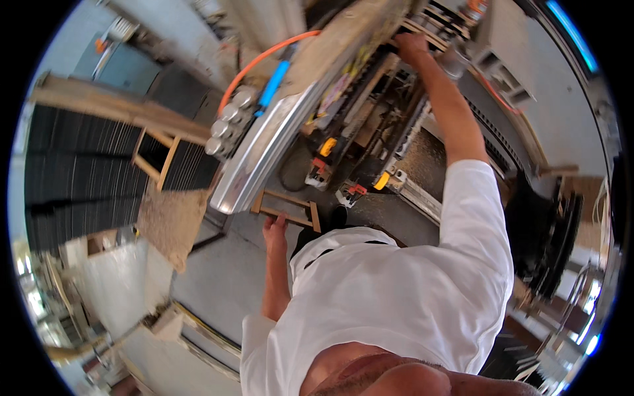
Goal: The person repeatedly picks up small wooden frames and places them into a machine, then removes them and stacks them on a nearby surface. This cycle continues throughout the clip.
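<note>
My left hand (275,228) hangs low beside my waist. Its fingers grip the edge of a small rectangular wooden frame (314,216) with an open middle. At the far end of a long machine (370,125), my outstretched right hand (412,46) reaches in by some light wooden strips (426,33). Its fingers are too small and blurred to show whether they hold anything. The machine's near end carries red and yellow clamp-like fittings (319,173), and sawdust (422,155) lies around its rails.
A rounded metal guard (247,152) runs along the machine's left side, with an orange hose (247,66) above. Left stands a large stack of dark panels (86,165) with another wooden frame (157,158) against it. A brown board (173,221) sits below. Black material (541,231) lies right.
</note>
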Demonstrator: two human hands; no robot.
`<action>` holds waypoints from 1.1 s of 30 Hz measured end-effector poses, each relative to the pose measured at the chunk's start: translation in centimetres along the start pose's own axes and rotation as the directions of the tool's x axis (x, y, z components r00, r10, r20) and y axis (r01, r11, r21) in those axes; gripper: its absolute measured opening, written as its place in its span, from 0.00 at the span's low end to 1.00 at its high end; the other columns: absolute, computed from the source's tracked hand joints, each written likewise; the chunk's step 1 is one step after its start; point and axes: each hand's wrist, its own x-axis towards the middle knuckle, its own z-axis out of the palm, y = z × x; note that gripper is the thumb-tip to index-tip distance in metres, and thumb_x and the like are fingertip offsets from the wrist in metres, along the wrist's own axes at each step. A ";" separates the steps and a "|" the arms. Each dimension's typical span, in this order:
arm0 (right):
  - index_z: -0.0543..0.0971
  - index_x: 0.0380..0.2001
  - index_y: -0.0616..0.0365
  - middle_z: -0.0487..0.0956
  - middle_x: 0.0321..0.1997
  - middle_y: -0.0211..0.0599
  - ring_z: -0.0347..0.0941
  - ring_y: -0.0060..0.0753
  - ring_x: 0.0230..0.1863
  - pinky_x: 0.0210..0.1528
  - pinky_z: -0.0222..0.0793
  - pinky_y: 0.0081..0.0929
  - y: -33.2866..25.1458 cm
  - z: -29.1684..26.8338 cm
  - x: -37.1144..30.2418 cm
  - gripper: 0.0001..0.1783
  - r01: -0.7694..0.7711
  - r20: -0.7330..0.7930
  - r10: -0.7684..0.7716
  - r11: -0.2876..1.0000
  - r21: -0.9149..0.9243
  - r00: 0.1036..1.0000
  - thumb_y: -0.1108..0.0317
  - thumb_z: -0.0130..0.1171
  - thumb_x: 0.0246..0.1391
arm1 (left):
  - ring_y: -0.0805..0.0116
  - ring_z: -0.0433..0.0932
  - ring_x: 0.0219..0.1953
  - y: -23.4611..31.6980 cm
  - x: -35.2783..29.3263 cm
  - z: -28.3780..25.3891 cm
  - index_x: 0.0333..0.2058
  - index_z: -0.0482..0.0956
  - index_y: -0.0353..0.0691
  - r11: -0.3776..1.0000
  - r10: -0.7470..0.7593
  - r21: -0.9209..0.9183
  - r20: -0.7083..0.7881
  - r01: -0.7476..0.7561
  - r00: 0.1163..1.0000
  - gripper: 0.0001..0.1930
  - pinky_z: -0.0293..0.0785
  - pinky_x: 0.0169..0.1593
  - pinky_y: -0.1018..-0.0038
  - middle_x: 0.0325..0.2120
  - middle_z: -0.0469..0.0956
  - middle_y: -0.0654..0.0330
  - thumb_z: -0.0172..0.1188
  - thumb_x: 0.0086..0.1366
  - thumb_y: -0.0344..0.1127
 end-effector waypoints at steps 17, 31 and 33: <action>0.79 0.47 0.47 0.81 0.45 0.40 0.72 0.47 0.56 0.57 0.62 0.50 -0.9 -4.0 -1.6 0.16 -0.029 0.094 0.035 0.998 -0.061 0.995 0.68 0.56 0.53 | 0.78 0.73 0.35 7.4 -4.6 -4.8 0.45 0.77 0.34 0.898 0.428 0.156 -0.088 -0.412 0.900 0.11 0.69 0.40 0.80 0.33 0.78 0.66 0.56 0.65 0.28; 0.79 0.39 0.57 0.80 0.43 0.43 0.76 0.48 0.44 0.48 0.70 0.40 -5.7 -15.0 -11.8 0.18 -0.020 -0.227 0.128 0.905 0.424 0.965 0.57 0.65 0.50 | 0.65 0.78 0.42 29.7 3.3 -21.6 0.48 0.73 0.29 0.804 0.544 -0.134 -0.226 -0.579 0.808 0.14 0.76 0.44 0.72 0.40 0.78 0.57 0.56 0.66 0.31; 0.79 0.38 0.59 0.80 0.42 0.44 0.77 0.48 0.42 0.45 0.71 0.38 -8.5 -16.7 -16.4 0.16 0.061 -0.322 0.178 0.788 0.613 0.930 0.60 0.65 0.51 | 0.64 0.79 0.43 33.1 7.3 -23.5 0.49 0.72 0.28 0.812 0.528 -0.178 -0.181 -0.556 0.830 0.16 0.77 0.45 0.72 0.40 0.78 0.56 0.57 0.66 0.31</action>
